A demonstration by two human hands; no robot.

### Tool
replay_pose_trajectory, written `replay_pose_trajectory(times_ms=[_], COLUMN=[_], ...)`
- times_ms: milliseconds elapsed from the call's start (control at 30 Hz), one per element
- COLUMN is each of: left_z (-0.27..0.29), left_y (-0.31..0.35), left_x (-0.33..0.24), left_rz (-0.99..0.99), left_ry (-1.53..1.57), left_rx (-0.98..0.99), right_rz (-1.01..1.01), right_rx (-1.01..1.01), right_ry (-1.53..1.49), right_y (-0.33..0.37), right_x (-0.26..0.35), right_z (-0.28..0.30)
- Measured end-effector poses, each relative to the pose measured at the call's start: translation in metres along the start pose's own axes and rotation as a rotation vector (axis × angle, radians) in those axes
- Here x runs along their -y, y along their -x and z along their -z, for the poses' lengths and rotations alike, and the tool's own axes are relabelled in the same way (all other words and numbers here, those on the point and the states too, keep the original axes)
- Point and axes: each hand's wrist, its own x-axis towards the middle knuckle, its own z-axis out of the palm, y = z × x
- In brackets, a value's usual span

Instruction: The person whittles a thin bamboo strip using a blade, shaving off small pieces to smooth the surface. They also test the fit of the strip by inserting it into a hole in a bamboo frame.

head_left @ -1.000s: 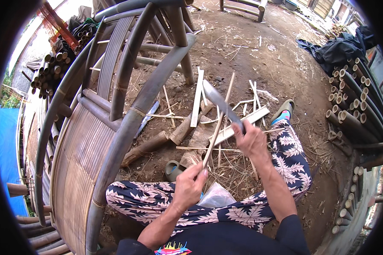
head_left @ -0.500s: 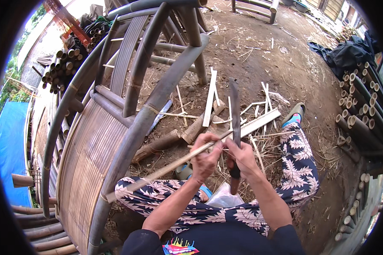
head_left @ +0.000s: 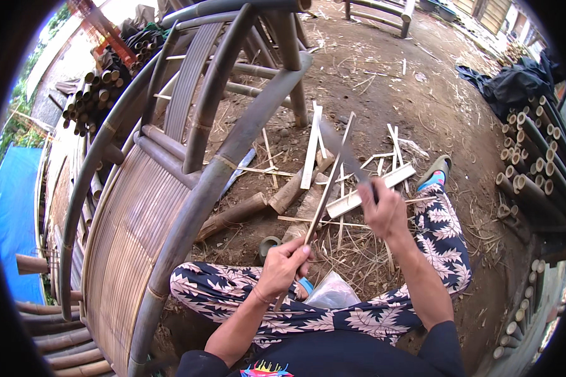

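- Sitting on the dirt ground (head_left: 383, 81), the person has patterned trousers (head_left: 358, 314) nearest the camera, with a clear plastic bag (head_left: 333, 294) between the knees.
- The left hand (head_left: 283, 267) is closed around the lower end of a thin bamboo strip (head_left: 326, 188), which slants up and away.
- The right hand (head_left: 383, 210) grips the handle of a long knife (head_left: 346, 157), its blade crossing the strip.
- Beyond lie split bamboo offcuts (head_left: 371, 191); a curved bamboo chair frame (head_left: 170, 188) stands at left.

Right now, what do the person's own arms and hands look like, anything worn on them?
Both forearms are bare up to short dark sleeves near the shoulders. The left hand has a thin band at its wrist. The right hand shows no glove, ring or band.
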Motion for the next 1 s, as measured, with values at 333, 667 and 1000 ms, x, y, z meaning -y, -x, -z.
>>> replay_pose_trajectory(times_ms=[333, 667, 1000], left_z=[-0.016, -0.016, -0.038], left_y=[0.025, -0.01, 0.038], left_x=[0.007, -0.031, 0.003], left_rz=[-0.149, -0.056, -0.021], left_ry=[-0.3, 0.075, 0.007], left_rx=[-0.128, -0.037, 0.055], right_rz=[0.095, 0.212, -0.119], right_rx=[-0.102, 0.12, -0.247], right_ry=[0.274, 0.179, 0.014], right_y=[-0.018, 0.035, -0.041], right_x=[-0.036, 0.003, -0.074], right_z=[-0.006, -0.009, 0.033])
